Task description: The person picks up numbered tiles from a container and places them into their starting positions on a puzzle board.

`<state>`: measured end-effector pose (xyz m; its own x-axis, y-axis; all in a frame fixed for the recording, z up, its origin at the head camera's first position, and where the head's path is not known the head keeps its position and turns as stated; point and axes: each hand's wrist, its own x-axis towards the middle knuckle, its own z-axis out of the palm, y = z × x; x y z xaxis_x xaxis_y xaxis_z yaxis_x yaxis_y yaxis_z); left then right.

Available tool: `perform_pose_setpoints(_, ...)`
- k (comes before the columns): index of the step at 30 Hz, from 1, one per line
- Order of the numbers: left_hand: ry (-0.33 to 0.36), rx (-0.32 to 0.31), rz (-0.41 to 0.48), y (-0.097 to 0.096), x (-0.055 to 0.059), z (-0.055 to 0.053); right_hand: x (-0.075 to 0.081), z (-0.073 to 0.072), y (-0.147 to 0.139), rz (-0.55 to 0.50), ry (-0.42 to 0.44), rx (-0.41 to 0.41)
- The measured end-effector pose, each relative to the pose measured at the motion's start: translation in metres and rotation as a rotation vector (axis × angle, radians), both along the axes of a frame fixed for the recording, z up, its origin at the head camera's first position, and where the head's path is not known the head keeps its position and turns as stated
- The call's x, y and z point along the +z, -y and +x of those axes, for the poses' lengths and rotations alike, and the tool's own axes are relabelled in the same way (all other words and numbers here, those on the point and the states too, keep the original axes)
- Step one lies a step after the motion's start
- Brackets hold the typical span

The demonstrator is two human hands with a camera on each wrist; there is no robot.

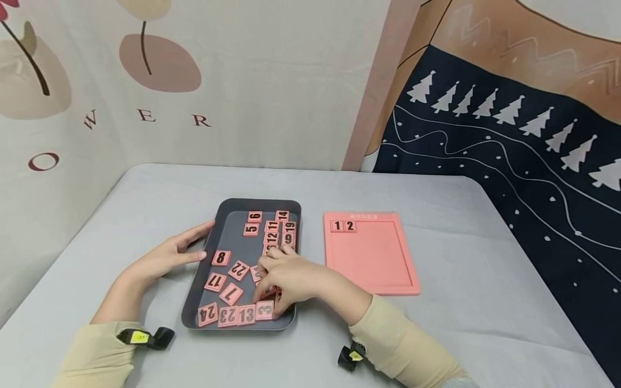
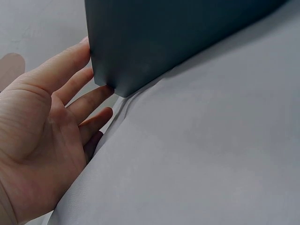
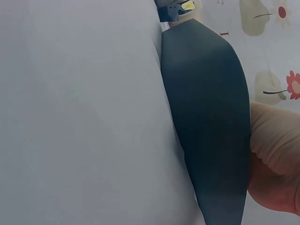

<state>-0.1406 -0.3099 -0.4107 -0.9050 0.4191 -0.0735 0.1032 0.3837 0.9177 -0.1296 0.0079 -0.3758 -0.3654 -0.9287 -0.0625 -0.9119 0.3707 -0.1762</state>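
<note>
A dark grey tray point(image 1: 257, 204) on the table holds pink number tiles, several loose and others in rows. My right hand point(image 1: 296, 277) reaches over its right side with fingers bent down. The thumb and a fingertip pinch the number 3 tile point(image 1: 264, 310) in the bottom row, beside the number 13 tile point(image 1: 246, 314). Tiles under the palm are partly hidden. At the tray's left wall, my left hand point(image 1: 167, 256) has its fingers extended. In the left wrist view, those fingertips touch the tray wall point(image 2: 140, 42). The right wrist view shows mostly the outer tray wall point(image 3: 206, 108).
To the right of the tray lies a pink framed board point(image 1: 371, 264), with tiles 1 point(image 1: 337, 226) and 2 point(image 1: 350, 226) in its top left corner. A white cloth point(image 1: 461, 258) covers the table. Printed curtains point(image 1: 271, 81) hang behind it.
</note>
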Motion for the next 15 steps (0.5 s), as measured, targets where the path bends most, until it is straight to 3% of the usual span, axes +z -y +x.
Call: perform_pose_setpoints(15,-0.019,-0.009,-0.007,0.0017,-0.0020,0.0002,0.0004,0.0037,-0.0005,-0.051,-0.096,0.042)
